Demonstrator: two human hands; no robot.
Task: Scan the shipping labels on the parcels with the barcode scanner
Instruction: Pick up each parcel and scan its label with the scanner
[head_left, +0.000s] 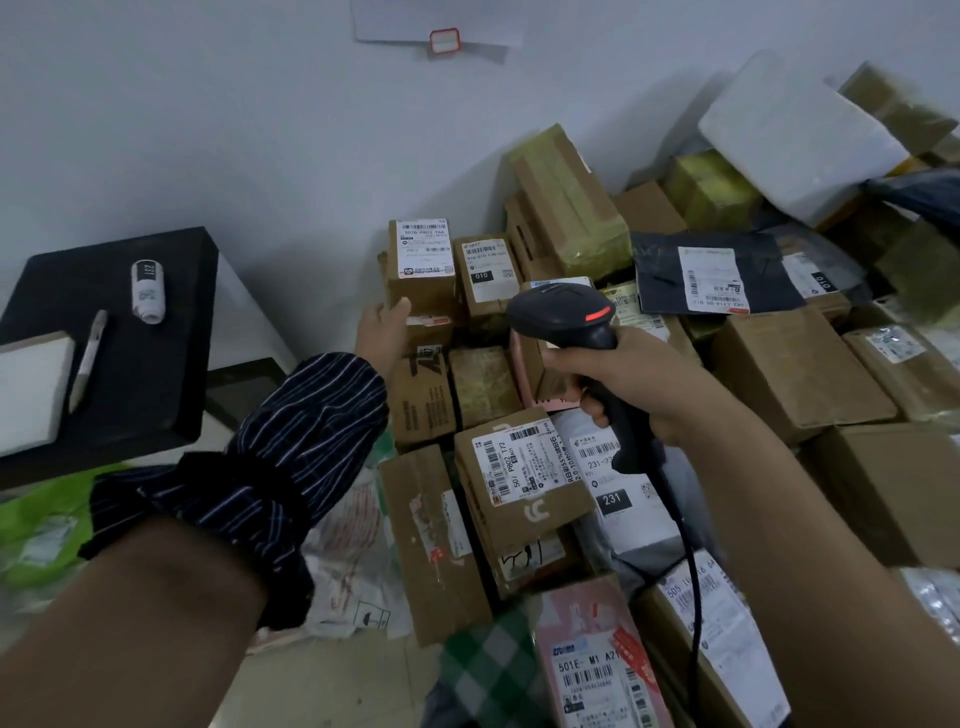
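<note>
The pile of parcels (795, 374) fills the right half of the frame, too many and too overlapped to count in full. One barcode scanner (563, 312) sits at the centre, its single red light lit and its head aimed at the back of the heap. The right hand (628, 374) is wrapped around its handle, and one black cable (693, 571) runs down from it towards the lower edge.

The left hand (382, 330), in one striped sleeve (301, 447), reaches to the left side of one of two upright boxes at the wall, the tall labelled box (421, 265). Its thumb touches the cardboard, but its fingers are hidden, so whether it grips cannot be told. The second upright box (485, 275) stands just beside it on the right.

Below the scanner lie one tilted box (519, 467) with a white label and one white bag (618, 499) marked 231.

At the upper left, one black table (171, 364) holds three things: one white bottle (148, 291), one pen (88, 358) and one white pad (31, 389)
</note>
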